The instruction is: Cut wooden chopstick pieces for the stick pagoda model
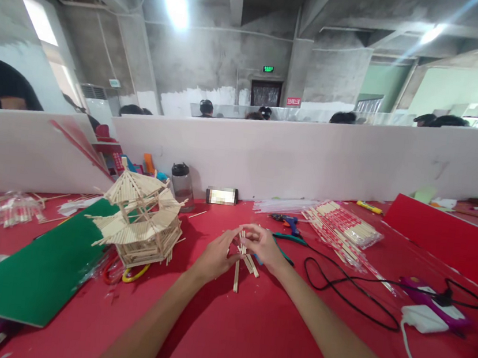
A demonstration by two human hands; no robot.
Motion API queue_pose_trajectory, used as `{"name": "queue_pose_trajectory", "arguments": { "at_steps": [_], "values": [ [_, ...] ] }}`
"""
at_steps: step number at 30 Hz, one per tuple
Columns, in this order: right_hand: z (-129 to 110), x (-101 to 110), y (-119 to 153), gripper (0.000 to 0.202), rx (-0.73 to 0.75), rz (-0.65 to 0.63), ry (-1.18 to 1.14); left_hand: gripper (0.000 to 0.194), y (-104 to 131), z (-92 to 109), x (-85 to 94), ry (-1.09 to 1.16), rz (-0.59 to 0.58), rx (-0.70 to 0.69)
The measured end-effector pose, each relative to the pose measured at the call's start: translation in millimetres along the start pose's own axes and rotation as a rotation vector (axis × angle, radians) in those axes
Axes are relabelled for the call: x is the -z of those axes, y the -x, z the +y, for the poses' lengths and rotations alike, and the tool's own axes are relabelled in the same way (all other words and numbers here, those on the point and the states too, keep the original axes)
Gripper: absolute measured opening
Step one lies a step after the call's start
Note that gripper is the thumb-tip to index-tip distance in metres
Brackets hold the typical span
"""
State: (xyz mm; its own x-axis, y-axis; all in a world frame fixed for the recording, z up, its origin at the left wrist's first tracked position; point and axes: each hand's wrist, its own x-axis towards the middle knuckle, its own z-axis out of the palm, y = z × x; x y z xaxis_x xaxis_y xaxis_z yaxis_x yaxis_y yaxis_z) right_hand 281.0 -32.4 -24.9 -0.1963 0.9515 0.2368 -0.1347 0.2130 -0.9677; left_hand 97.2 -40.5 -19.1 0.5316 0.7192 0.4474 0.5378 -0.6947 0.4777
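My left hand and my right hand meet over the red table, their fingers closed around light wooden sticks. One pair of sticks points down toward me from between the hands. More sticks slant to the right under my right fingers. The upper ends are partly hidden by the fingertips. Left of my left hand stands a pavilion model made of the same kind of sticks, with two roof tiers.
A green board lies at the left. Behind stand a bottle and a phone. At the right are a glue gun, wrapped chopsticks, a black cable, a power strip and a red board.
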Motion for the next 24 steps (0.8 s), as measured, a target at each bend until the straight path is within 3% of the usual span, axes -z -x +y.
{"name": "queue_pose_trajectory", "arguments": {
  "at_steps": [7,20,24],
  "values": [
    [-2.9,-4.3,4.8,0.050,-0.090,-0.011,-0.117,0.057,2.6,6.6,2.7,0.058,-0.030,-0.097],
    [-1.3,-1.4,4.1,0.050,-0.058,-0.065,-0.044,0.064,1.4,1.9,1.3,0.034,-0.018,-0.072],
    [-1.9,-1.1,4.7,0.051,-0.072,-0.085,-0.043,0.057,1.1,1.6,3.2,0.013,-0.028,-0.068]
  ]
}}
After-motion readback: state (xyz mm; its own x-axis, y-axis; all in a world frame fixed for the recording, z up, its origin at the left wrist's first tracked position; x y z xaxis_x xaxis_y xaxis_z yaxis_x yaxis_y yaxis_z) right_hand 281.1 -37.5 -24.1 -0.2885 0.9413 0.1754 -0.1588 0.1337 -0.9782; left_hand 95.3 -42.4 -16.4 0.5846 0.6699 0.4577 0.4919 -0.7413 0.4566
